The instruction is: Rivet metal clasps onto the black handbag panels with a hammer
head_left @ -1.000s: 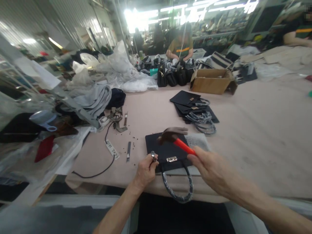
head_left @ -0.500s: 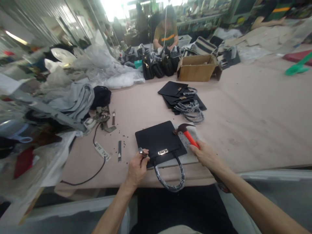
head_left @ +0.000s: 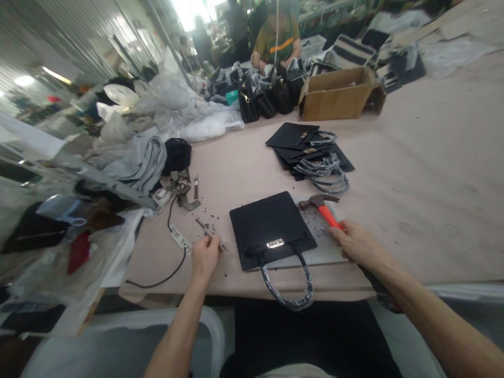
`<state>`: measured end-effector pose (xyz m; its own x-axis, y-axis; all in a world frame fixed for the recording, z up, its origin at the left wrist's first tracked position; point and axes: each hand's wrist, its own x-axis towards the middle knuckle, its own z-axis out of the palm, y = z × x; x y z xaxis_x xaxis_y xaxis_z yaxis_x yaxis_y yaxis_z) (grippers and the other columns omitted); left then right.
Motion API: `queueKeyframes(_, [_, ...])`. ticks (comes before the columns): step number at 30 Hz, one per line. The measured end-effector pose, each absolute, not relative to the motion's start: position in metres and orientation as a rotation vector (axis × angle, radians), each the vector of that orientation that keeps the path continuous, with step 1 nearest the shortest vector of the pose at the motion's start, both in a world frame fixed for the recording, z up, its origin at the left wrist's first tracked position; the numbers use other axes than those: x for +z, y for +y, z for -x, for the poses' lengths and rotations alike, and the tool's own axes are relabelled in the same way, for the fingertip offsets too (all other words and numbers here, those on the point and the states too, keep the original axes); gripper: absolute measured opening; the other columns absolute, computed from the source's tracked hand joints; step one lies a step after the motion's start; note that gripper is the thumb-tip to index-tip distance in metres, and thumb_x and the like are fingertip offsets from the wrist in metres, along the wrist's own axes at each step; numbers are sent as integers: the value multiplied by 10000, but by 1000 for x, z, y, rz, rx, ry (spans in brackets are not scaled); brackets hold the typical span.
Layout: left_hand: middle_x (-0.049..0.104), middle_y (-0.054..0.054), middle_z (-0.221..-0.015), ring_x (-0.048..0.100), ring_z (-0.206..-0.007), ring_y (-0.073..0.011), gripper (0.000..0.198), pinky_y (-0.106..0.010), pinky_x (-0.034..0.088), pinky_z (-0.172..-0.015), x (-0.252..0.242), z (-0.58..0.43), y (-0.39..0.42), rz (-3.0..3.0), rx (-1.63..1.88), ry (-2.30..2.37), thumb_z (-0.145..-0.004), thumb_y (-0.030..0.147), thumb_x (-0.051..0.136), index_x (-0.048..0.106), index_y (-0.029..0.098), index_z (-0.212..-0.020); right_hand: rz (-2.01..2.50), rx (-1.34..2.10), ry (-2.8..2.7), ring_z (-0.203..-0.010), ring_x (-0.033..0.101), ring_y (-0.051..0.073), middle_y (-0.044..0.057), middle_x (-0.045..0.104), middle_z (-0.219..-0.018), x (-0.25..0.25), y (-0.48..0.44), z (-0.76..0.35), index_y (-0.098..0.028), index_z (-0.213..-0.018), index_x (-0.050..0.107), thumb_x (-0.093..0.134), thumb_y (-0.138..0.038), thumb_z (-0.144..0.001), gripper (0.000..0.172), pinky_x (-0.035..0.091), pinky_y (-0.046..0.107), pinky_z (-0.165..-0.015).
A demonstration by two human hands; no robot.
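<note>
A flat black bag panel [head_left: 270, 226] with a metal clasp [head_left: 275, 243] and a wrapped handle [head_left: 289, 286] lies at the table's near edge. My left hand [head_left: 205, 257] rests left of it, fingers closed on a thin metal punch tool [head_left: 210, 234] that lies tilted over the table. My right hand [head_left: 356, 244] is on the right side, wrapped round the red handle of a hammer [head_left: 323, 207]. The hammer's head rests on a grey pad [head_left: 323, 241] beside the panel.
A stack of black panels with wrapped handles [head_left: 311, 157] lies further back. Behind it stand a cardboard box [head_left: 338, 94] and finished black bags [head_left: 263, 100], with a person seated there. Cloth and plastic piles [head_left: 137, 152] fill the left. A power strip with cable [head_left: 179, 239] lies near my left hand.
The hammer came down from a raised swing and now rests on the pad. My left hand moved left, off the panel's corner, with the punch tool.
</note>
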<state>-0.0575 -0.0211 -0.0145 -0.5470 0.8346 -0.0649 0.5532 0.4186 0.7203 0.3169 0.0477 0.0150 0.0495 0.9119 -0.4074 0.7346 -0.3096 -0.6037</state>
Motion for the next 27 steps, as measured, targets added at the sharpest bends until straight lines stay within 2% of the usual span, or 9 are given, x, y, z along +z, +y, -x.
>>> queueKeyframes(3, [700,-116,-654,710,-751,-299,377,-352,494,-686,-4,67,-13,-1433,295,2483,-885,421,510,621,192,-607,2186,1080,-1630,-430,548,167,4,551,-521,15,53,-328,-233,-790,482,440,-371,-963,225,393,282,-439])
queueKeyframes(6, [722,-189,-788,709,-831,-358,287,-405,493,-723,-3,60,-11,-1525,138,2534,-872,348,536,691,148,-738,2275,835,-1764,-469,563,180,35,572,-552,14,60,-350,-212,-799,523,440,-373,-975,253,403,299,-484])
queueKeyframes(8, [715,-225,-905,697,-874,-374,284,-442,499,-759,-2,50,-13,-1702,63,2584,-897,318,521,706,105,-874,2304,550,-1896,-604,622,229,105,634,-694,15,62,-361,-184,-857,579,454,-384,-976,264,436,336,-560])
queueKeyframes(11, [681,-208,-1047,665,-959,-352,243,-454,508,-818,1,30,-19,-2032,207,2532,-928,271,521,674,105,-1018,2066,141,-2103,-976,631,345,227,646,-1087,18,56,-356,-129,-1054,637,503,-322,-955,255,485,444,-789])
queueKeyframes(14, [662,-122,-1072,641,-989,-276,145,-383,519,-845,4,4,-26,-2243,535,2126,-948,238,556,652,173,-1035,1506,140,-2300,-1175,551,335,205,591,-1266,18,45,-322,-122,-1187,629,532,-224,-941,283,453,471,-993])
queueKeyframes(16, [650,-89,-1032,623,-957,-251,83,-362,520,-830,4,-13,-31,-2339,528,1877,-944,215,585,645,196,-998,1231,324,-2436,-1142,564,283,157,598,-1260,16,39,-293,-160,-1208,632,526,-187,-948,282,473,428,-982])
queueKeyframes(18, [634,-79,-973,600,-914,-251,65,-369,513,-803,3,-25,-35,-2421,390,1805,-934,161,583,634,193,-958,1128,394,-2612,-1033,576,251,129,621,-1182,13,37,-270,-175,-1163,657,500,-141,-952,265,492,396,-908])
queueKeyframes(21, [607,-86,-924,570,-881,-259,149,-374,494,-774,3,-32,-37,-2535,194,1827,-905,54,527,612,170,-945,1139,290,-2823,-911,546,238,118,624,-1048,13,40,-254,-158,-1044,677,480,-82,-935,238,477,366,-817])
queueKeyframes(27, [567,-115,-931,536,-860,-277,255,-381,466,-730,12,-34,-38,-2745,-42,1706,-796,-29,492,585,137,-965,883,121,-3042,-905,523,250,125,608,-1014,19,47,-260,-132,-1005,642,483,-42,-906,207,451,350,-778])
